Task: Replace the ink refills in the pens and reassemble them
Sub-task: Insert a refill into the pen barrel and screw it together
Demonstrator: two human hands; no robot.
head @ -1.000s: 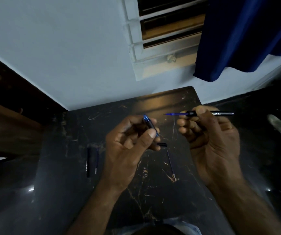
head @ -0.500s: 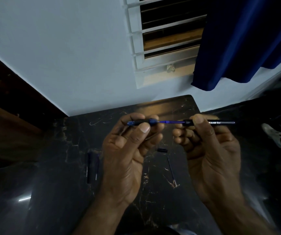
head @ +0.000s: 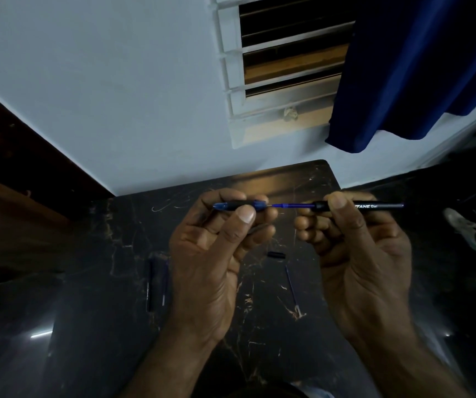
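Note:
My left hand (head: 211, 254) pinches the pen's front grip section (head: 238, 205), black with blue ends, held level. My right hand (head: 357, 254) grips the black pen barrel (head: 374, 206), which bears white lettering. A blue refill (head: 291, 205) sticks out of the barrel toward the left, its tip just at the open end of the grip section. Both pieces lie on one horizontal line above the dark marble table (head: 101, 311).
On the table lie two dark pens (head: 156, 282) left of my left wrist, a small black cap piece (head: 276, 255), and a loose thin refill (head: 291, 285) between my hands. A white wall, window and blue curtain (head: 403, 67) stand behind; shoes (head: 469, 231) lie on the floor at right.
My left hand turned the grip section from tilted to level and brought it in line with the refill tip. Both hands rose slightly; the refill tip now meets the section's opening.

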